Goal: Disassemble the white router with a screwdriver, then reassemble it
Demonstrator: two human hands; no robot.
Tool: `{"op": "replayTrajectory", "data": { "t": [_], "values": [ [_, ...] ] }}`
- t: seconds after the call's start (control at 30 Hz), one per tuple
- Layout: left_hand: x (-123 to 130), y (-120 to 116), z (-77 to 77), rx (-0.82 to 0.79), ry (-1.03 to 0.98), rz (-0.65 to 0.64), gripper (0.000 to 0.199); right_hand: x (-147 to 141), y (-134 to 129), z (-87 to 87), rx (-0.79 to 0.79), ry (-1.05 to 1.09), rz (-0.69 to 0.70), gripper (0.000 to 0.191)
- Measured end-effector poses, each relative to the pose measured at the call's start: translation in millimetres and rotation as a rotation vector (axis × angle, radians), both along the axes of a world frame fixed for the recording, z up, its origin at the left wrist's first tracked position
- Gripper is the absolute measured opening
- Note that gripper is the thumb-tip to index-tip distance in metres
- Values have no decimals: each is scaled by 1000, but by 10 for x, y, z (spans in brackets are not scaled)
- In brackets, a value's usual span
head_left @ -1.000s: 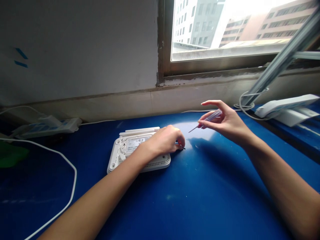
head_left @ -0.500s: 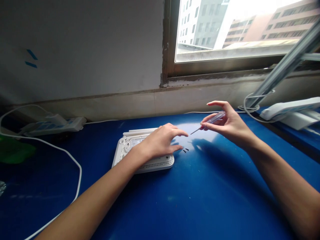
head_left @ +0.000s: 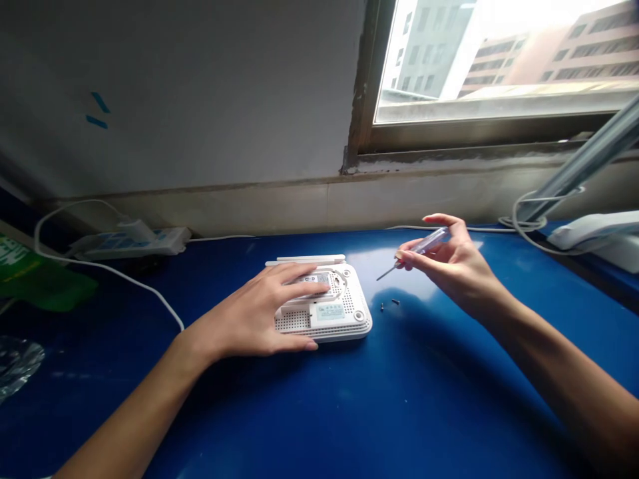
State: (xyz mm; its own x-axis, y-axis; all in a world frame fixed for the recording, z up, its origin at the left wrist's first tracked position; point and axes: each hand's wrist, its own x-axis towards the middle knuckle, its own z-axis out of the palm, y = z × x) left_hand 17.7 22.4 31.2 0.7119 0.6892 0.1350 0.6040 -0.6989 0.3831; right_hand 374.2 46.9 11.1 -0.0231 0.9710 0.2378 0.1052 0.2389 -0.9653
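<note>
A white router (head_left: 353,299) lies with its vented, labelled underside up on the blue table. My left hand (head_left: 257,313) rests over its left part, fingers spread across the top and thumb along the near edge; that end of the router is hidden. To the right, my right hand (head_left: 452,256) holds a small screwdriver (head_left: 429,241) with a clear handle between thumb and fingers, index finger raised. Its thin shaft slants down to the left, the tip near the router's right side and apart from it. Two small dark screws (head_left: 389,303) lie on the table below the tip.
At the back left stands a white power strip (head_left: 164,241) with a cable looping forward. A green bottle (head_left: 44,279) and clear plastic (head_left: 20,362) are at the left edge. A metal post (head_left: 574,169) and another white power strip (head_left: 599,233) stand at right.
My left hand has drawn back from beside the screws onto the left part of the router. My right hand still holds the screwdriver. The view has shifted left.
</note>
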Motion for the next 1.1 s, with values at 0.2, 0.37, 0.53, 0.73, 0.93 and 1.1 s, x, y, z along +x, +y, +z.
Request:
{"op": "replayTrajectory", "data": {
  "t": [0.2,0.37,0.53,0.73,0.93,1.1],
  "values": [
    [56,-94,5,75,109,207,67,-82,-32,-19,-72,102,-84,74],
    [119,-177,-22,173,144,427,64,-88,-22,-40,-44,74,-91,68],
    [52,-189,-72,65,5,322,72,-197,-84,-7,11,21,-93,71],
    [-6,-183,-43,47,57,205,112,-329,-190,43,86,19,30,67],
    [-21,-139,-105,-70,39,143,110,-549,-410,135,276,-4,91,65],
    [-7,-121,-165,-57,28,130,111,-659,-555,107,382,-115,175,65]
  ]
}}
